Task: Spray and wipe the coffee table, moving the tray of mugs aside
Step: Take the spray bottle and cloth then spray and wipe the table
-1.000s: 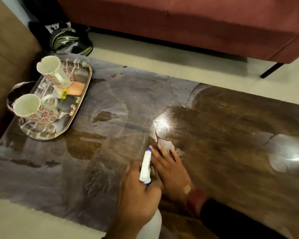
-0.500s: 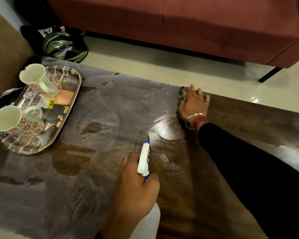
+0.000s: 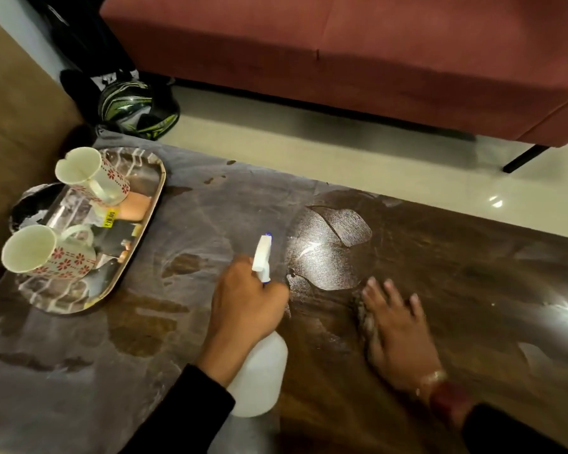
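- The left hand (image 3: 246, 299) is gripping a white spray bottle (image 3: 259, 381), fingers curled round its neck, with the nozzle pointing out across the coffee table (image 3: 473, 257).
- The right hand (image 3: 397, 329) is pressing flat, fingers spread, on a grey cloth (image 3: 366, 319) that is mostly hidden beneath it.
- A wet patch (image 3: 322, 253) is shining on the wood just beyond both hands.
- The metal tray (image 3: 76, 296) is sitting at the table's left end, well apart from the hands, carrying a far mug (image 3: 89, 178) and a near mug (image 3: 43, 253), both white with red flowers.
- A helmet (image 3: 135, 109) is lying on the floor near a red sofa (image 3: 341, 60).
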### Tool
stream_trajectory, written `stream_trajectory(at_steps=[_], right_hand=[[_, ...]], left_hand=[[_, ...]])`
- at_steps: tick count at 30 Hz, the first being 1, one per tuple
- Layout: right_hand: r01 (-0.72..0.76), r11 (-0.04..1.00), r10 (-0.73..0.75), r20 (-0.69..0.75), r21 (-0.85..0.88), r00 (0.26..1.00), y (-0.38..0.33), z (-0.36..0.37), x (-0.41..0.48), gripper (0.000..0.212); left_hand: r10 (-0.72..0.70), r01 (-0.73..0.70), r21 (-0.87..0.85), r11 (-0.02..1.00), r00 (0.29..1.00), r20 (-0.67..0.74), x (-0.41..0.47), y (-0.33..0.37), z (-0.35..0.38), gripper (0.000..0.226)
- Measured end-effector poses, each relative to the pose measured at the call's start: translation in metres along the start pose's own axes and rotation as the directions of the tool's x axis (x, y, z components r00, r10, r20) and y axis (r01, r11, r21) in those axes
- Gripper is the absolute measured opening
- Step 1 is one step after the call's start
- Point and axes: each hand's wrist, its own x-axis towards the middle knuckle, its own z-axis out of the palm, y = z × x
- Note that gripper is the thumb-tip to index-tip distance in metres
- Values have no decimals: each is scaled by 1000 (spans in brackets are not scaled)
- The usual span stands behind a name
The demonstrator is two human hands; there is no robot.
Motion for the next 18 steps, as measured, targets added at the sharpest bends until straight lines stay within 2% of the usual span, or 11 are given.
stream_trajectory(at_steps=[3,6,10,13,16,18], right_hand=[[-186,982,185,-57,-13,981,27,-26,83,72],[-250,968,246,-88,-35,965,28,-39,162,68],[-268,963,265,-78,-25,961,-13,-43,230,70],[-212,977,211,-48,-14,976,-54,-36,255,73],[-70,995,70,-2,-73,998,-86,-24,255,72],[12,993,-9,26,-118,1000,-101,-17,244,73]], left_hand=[[-51,52,32,998,998,-31,7,-11,-9,32],[-94,94,-1,996,990,-107,5,-25,-14,11],[-76,75,-12,997,994,-84,-9,-34,-15,26],[-94,94,-7,996,992,-84,-16,-34,-14,34],[-136,135,-10,991,988,-71,-14,-40,-15,16],[-150,149,-26,989,985,-80,-18,-47,-17,13]])
